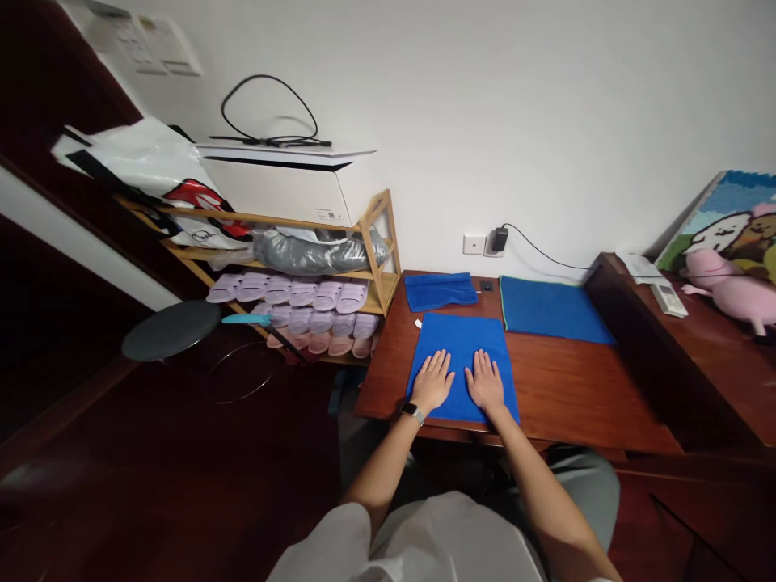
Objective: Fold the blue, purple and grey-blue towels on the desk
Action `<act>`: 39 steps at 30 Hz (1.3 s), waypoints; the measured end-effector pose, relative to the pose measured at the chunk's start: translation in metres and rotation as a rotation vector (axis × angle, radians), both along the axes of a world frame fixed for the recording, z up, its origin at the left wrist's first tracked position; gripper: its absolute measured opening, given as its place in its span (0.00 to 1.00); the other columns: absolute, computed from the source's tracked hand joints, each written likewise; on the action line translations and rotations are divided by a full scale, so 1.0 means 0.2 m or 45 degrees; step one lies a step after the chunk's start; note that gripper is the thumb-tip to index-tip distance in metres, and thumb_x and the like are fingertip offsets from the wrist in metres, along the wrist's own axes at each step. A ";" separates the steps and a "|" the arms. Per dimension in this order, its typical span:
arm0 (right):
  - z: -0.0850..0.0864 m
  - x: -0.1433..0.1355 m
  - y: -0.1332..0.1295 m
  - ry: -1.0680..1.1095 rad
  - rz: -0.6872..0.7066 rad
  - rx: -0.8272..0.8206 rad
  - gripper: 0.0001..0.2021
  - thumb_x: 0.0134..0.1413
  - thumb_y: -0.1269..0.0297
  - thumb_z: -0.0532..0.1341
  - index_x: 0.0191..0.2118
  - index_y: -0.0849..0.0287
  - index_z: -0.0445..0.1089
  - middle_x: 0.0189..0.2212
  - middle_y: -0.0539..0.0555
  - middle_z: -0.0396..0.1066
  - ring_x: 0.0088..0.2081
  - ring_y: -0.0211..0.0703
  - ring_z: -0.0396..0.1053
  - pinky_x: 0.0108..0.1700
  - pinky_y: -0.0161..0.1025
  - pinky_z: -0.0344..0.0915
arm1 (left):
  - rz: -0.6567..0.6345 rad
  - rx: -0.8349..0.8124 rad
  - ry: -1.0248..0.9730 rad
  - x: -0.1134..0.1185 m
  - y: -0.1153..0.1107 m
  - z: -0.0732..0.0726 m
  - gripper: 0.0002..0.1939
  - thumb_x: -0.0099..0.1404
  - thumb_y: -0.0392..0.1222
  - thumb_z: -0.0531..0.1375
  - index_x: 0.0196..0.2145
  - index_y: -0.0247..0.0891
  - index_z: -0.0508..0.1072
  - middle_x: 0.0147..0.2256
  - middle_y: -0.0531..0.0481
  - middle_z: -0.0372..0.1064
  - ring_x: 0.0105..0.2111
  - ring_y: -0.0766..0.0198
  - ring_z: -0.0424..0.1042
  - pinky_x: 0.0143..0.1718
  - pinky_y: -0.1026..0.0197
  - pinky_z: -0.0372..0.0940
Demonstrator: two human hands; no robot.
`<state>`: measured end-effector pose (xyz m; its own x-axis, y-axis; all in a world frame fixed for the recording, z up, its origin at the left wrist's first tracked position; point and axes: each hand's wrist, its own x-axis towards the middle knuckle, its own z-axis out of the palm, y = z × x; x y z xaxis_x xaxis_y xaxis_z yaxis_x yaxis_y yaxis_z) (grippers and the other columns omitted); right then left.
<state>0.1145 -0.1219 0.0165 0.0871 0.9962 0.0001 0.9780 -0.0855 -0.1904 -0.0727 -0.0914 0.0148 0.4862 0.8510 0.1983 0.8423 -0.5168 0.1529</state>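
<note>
A bright blue cloth (464, 339) lies spread flat on the wooden desk (570, 396), its near edge at the desk's front edge and a small white tag at its left side. My left hand (433, 381), with a watch on the wrist, rests palm down on the left half of the cloth, fingers stretched out. Flat on the right half lies my right hand (486, 381), fingers also extended. Behind them is a folded blue cloth (441, 292). Another blue cloth with a green edge (554, 310) lies flat at the back right.
Left of the desk stands a wooden rack (388, 267) with rows of slippers (303, 293), a white box (279, 187) and a bag. A round dark stool (173, 330) is further left. On the right ledge are a remote control (669, 299) and a pink plush toy (731, 287).
</note>
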 end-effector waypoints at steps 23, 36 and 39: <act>-0.12 0.28 -0.38 -0.047 -0.141 0.002 0.38 0.75 0.48 0.37 0.77 0.73 0.46 0.77 0.63 0.43 0.77 0.52 0.42 0.76 0.50 0.38 | 0.156 0.072 0.009 -0.24 -0.28 -0.04 0.34 0.81 0.53 0.40 0.74 0.28 0.55 0.72 0.36 0.55 0.73 0.51 0.54 0.73 0.44 0.52; -0.07 -0.01 -0.24 -0.007 -0.068 0.022 0.37 0.75 0.50 0.38 0.77 0.72 0.46 0.76 0.64 0.43 0.77 0.52 0.41 0.76 0.50 0.35 | 0.074 0.050 -0.022 -0.08 -0.18 -0.06 0.32 0.81 0.51 0.40 0.75 0.33 0.54 0.73 0.40 0.54 0.74 0.54 0.51 0.74 0.44 0.50; -0.12 0.13 -0.33 -0.041 -0.168 -0.019 0.38 0.74 0.50 0.38 0.77 0.74 0.43 0.77 0.64 0.40 0.77 0.52 0.41 0.76 0.50 0.35 | 0.148 0.041 -0.001 -0.24 -0.19 -0.09 0.33 0.81 0.51 0.39 0.76 0.32 0.51 0.73 0.39 0.52 0.74 0.53 0.51 0.74 0.43 0.50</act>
